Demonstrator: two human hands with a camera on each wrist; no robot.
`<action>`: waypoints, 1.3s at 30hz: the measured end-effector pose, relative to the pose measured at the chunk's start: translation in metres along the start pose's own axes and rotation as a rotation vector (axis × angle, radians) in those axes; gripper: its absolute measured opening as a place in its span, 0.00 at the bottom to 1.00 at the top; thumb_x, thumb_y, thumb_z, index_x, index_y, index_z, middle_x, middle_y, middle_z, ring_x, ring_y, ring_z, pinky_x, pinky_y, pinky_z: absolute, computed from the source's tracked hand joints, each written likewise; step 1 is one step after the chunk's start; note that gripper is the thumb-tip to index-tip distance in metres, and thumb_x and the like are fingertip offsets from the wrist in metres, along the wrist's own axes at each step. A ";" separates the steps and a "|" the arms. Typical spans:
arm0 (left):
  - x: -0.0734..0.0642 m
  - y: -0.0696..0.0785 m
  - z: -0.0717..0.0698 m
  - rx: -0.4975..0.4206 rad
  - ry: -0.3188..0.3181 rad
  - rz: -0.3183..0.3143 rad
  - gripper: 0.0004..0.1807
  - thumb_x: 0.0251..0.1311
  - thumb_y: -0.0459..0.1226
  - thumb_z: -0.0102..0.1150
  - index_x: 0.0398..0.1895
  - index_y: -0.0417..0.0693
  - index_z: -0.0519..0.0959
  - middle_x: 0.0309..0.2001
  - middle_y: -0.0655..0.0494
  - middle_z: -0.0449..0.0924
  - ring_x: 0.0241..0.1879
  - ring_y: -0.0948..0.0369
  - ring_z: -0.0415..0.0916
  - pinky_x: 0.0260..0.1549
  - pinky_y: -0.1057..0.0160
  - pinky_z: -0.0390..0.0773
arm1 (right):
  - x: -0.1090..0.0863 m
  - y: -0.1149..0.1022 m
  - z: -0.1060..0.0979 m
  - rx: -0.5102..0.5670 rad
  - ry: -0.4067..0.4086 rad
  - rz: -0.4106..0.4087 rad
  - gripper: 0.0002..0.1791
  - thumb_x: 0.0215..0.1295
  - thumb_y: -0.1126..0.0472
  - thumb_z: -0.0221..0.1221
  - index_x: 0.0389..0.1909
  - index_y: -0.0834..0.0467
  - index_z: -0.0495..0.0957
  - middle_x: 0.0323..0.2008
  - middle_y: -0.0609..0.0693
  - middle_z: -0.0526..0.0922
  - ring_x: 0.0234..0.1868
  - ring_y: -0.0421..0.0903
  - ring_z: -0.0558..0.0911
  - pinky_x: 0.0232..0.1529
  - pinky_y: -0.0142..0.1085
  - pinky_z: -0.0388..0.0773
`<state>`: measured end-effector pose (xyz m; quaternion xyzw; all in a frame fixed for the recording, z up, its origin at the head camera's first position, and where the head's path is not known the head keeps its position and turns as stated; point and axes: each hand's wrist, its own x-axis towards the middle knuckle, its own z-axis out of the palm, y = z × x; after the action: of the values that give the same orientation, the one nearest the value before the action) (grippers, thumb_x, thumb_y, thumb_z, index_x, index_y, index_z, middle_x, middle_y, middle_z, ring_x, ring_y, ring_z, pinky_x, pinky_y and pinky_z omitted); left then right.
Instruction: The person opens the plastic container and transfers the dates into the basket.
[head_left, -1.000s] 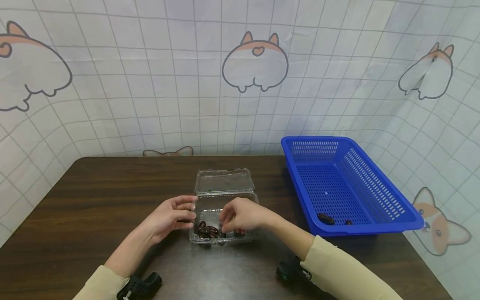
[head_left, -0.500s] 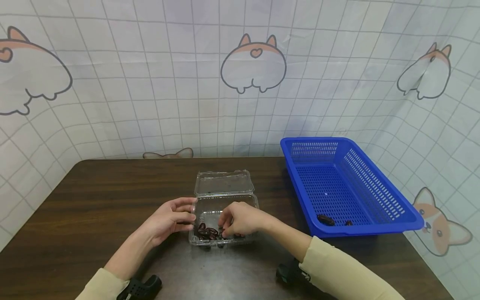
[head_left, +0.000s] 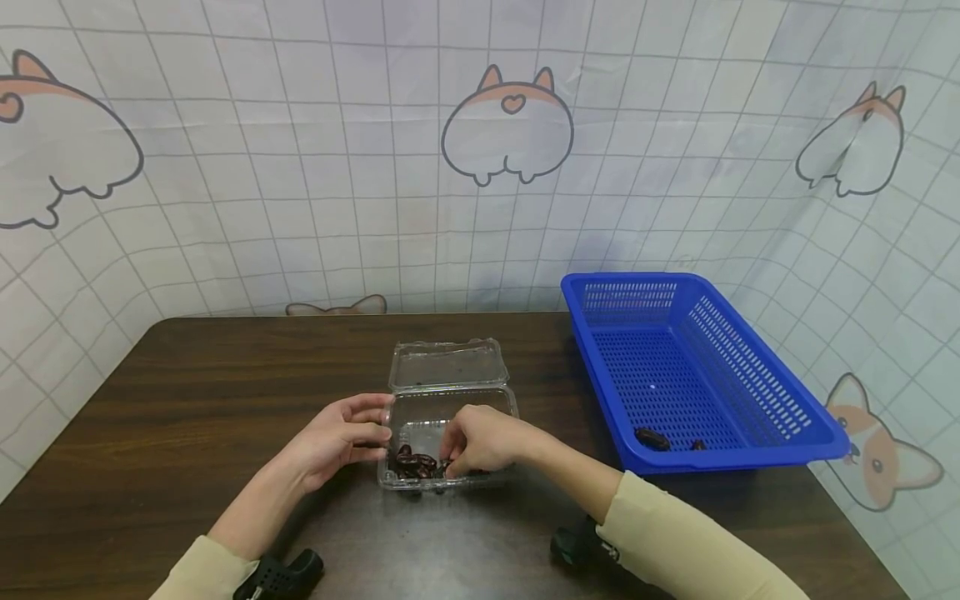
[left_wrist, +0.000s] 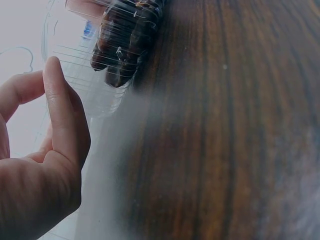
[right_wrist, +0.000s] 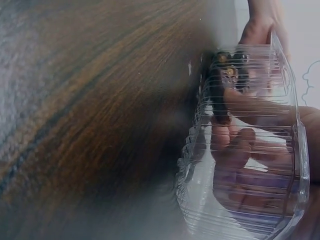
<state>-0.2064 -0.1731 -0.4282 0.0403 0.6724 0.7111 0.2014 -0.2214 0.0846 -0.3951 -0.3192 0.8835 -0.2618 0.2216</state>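
A clear plastic clamshell box (head_left: 453,398) stands on the table with its lid (head_left: 450,365) folded back. Dark brown, glossy dates (head_left: 414,463) lie along its near side; in the left wrist view, dates (left_wrist: 122,42) show through the ribbed wall. My left hand (head_left: 333,440) rests its fingertips against the box's left side, fingers slightly bent. Inside the box, my right hand (head_left: 483,440) reaches down with thumb and fingers pinching a date (right_wrist: 218,100), seen through the plastic in the right wrist view. Its fingers partly cover the right-hand dates.
To the right stands a blue slotted plastic basket (head_left: 611,400), with a large date (head_left: 651,438) and a smaller dark piece (head_left: 697,445) near its front. Dark wood tabletop (head_left: 225,392) surrounds the box. Behind it hangs a white gridded cloth (head_left: 360,167) with cartoon dogs.
My right hand has dipped slightly lower among the dates, its fingers closing together. The left hand stays against the box, and the basket's contents look the same.
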 end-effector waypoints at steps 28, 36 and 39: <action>0.001 0.001 -0.001 0.017 0.000 -0.002 0.33 0.69 0.28 0.59 0.75 0.32 0.61 0.59 0.42 0.70 0.43 0.57 0.78 0.43 0.58 0.86 | -0.002 -0.001 -0.004 0.142 -0.036 -0.042 0.03 0.62 0.67 0.71 0.32 0.56 0.86 0.24 0.42 0.83 0.20 0.40 0.79 0.21 0.31 0.76; 0.001 0.000 -0.002 0.011 0.000 -0.005 0.33 0.68 0.27 0.59 0.74 0.31 0.61 0.56 0.43 0.72 0.43 0.57 0.78 0.43 0.59 0.86 | -0.006 -0.001 -0.007 0.200 0.000 -0.075 0.02 0.62 0.67 0.70 0.34 0.58 0.87 0.24 0.44 0.84 0.22 0.42 0.80 0.23 0.31 0.77; 0.001 0.000 -0.002 0.011 0.001 -0.005 0.32 0.68 0.27 0.58 0.74 0.31 0.61 0.55 0.43 0.72 0.42 0.57 0.78 0.43 0.59 0.86 | -0.008 -0.003 -0.009 0.222 0.022 -0.078 0.02 0.62 0.67 0.70 0.34 0.57 0.87 0.24 0.44 0.85 0.22 0.43 0.81 0.23 0.31 0.78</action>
<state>-0.2078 -0.1746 -0.4286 0.0394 0.6765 0.7070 0.2024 -0.2198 0.0911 -0.3848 -0.3240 0.8383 -0.3700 0.2352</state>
